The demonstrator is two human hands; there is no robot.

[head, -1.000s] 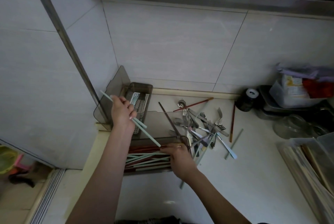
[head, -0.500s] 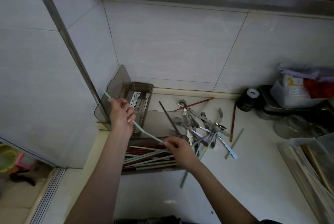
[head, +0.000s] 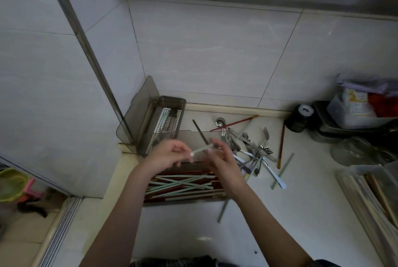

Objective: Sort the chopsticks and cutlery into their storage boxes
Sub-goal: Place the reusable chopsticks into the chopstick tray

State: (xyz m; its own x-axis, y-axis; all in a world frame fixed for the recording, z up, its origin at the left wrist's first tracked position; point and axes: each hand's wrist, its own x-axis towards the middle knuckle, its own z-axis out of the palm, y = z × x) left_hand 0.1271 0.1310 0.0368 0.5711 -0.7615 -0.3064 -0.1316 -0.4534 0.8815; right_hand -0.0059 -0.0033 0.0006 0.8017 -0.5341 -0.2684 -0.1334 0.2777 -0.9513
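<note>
Both hands (head: 170,155) (head: 221,159) blurred, pinching pale chopstick (head: 201,150), grip unclear

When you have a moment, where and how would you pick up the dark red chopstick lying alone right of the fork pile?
Probably pinch the dark red chopstick at mid-shaft, coming from above or its right side. It lies flat on the counter, and the fork pile crowds its left.

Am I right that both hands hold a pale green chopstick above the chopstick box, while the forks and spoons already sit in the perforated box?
Not quite. In the head view the forks and spoons lie loose on the counter, not in the perforated box. The left hand and right hand do hold the pale green chopstick above the chopstick box.
</note>
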